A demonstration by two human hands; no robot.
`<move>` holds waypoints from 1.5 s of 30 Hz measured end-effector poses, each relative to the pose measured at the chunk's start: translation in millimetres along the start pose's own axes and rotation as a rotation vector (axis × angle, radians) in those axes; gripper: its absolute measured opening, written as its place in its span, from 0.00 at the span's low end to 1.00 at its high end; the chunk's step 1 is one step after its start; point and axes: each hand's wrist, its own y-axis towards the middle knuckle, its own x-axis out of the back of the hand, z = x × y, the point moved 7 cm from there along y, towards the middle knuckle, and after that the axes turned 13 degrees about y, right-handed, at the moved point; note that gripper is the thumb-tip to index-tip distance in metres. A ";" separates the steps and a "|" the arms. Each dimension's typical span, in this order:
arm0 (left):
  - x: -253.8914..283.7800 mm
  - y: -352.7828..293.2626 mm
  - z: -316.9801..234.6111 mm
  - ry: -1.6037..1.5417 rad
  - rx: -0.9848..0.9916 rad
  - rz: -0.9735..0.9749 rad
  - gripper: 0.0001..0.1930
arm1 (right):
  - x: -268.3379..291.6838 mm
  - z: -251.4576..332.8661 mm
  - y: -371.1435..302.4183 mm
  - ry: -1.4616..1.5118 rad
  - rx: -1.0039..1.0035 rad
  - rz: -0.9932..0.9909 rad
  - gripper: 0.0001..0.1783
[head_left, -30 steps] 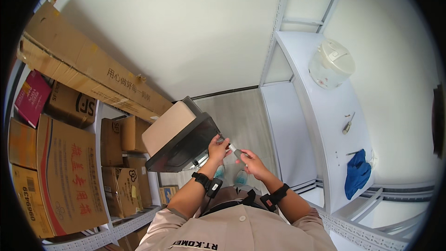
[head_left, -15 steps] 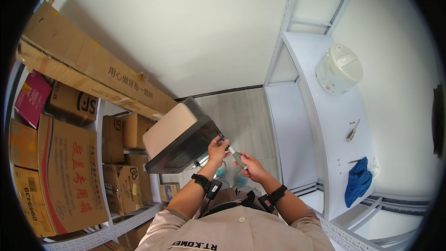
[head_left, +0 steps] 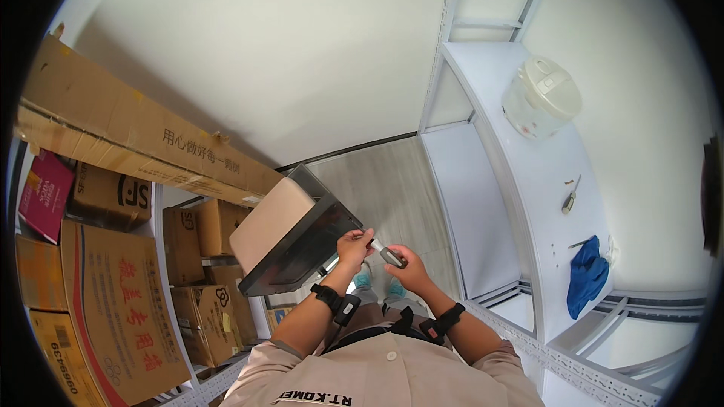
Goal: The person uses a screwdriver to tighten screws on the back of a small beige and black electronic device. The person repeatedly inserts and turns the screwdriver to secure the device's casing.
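Note:
My right hand (head_left: 409,268) is closed around the handle of a grey hand tool (head_left: 391,257) with a pale shaft; its exact kind is not clear. The shaft points up and left toward my left hand (head_left: 353,246). There the thumb and fingers are pinched together close to the shaft's end, and what they hold is too small to make out. Just beyond that hand stands a tilted box-shaped object (head_left: 275,222) with a pinkish-beige panel, a dark frame and a see-through dark edge. My left fingers are at its near right corner.
On the left, shelves hold several cardboard boxes (head_left: 124,309), with a long carton (head_left: 151,124) along the top. The white shelf (head_left: 543,249) on the right carries a white rice cooker (head_left: 543,98), a screwdriver (head_left: 569,200) and a blue cloth (head_left: 587,277). Grey floor (head_left: 385,177) lies ahead.
My right hand has shifted slightly right and its grip has turned, so less of the tool's handle shows. My left hand stays at the corner. The whole view has shifted a little.

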 end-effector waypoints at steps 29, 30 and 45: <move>1.0 10.4 7.1 -0.119 0.052 0.054 0.10 | 13.6 -27.3 -4.9 0.351 -0.172 -0.189 0.18; 1.6 9.7 5.7 -0.116 0.048 0.033 0.10 | 13.6 -28.1 -6.1 0.421 -0.251 -0.195 0.18; 1.3 14.3 9.3 -0.061 0.071 0.105 0.08 | 17.8 -47.5 -1.6 0.328 -0.382 -0.069 0.23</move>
